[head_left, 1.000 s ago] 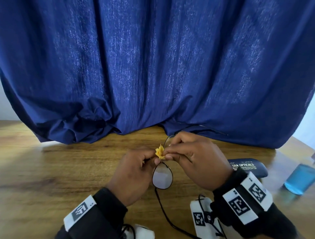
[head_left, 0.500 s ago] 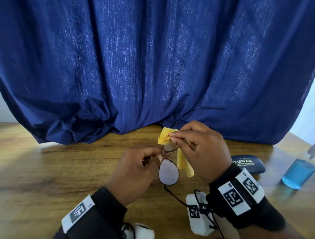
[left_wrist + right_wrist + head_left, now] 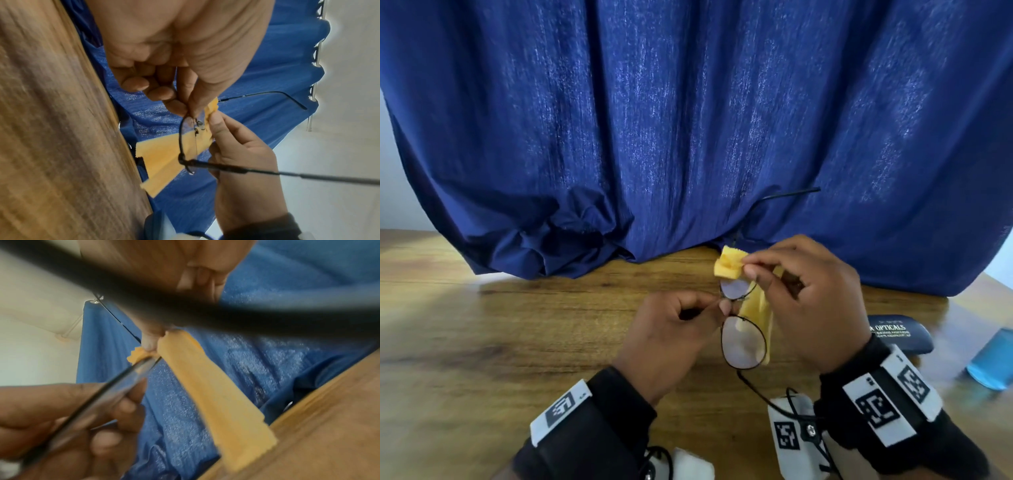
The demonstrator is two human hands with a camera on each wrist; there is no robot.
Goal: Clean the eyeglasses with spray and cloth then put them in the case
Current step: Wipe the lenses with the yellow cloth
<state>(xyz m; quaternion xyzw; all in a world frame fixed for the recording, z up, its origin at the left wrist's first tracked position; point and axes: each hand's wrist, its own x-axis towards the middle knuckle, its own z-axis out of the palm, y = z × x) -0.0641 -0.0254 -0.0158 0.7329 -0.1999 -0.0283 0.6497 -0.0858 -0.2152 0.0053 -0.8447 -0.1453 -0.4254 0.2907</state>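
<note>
- blue curtain point(image 3: 688, 137): fills the background behind both hands, hem bunched on the table just beyond the grip.
- wooden table point(image 3: 482, 342): under both hands; the hands are held above it.
- right hand point(image 3: 815, 308): thumb and forefinger pinch a fold of the yellow cloth point(image 3: 729, 265) onto the far lens; the rest of the cloth hangs down behind the near lens, loose end toward the table.
- left hand point(image 3: 671, 339): thumb and fingers curled, pinching the eyeglasses point(image 3: 743, 346) at the bridge, between the two lenses. Left wrist view confirms the pinch right by the nose pads.
- eyeglasses: thin black wire frame, round lenses, held in the air between the hands, one lens beyond the pinch and one nearer the person. One temple sticks up past the cloth against the curtain, the other runs back toward the right wrist.
- case point(image 3: 900, 337): dark blue, on the table to the right of the right hand, closed. White print reads "OPTICALS"; smaller lines below too small to read.
- spray bottle point(image 3: 993, 359): blue, right of the case, cut off by the frame edge; no label legible.
- wrist bands: white tags with black square marker codes on both wrists, no readable text.
</note>
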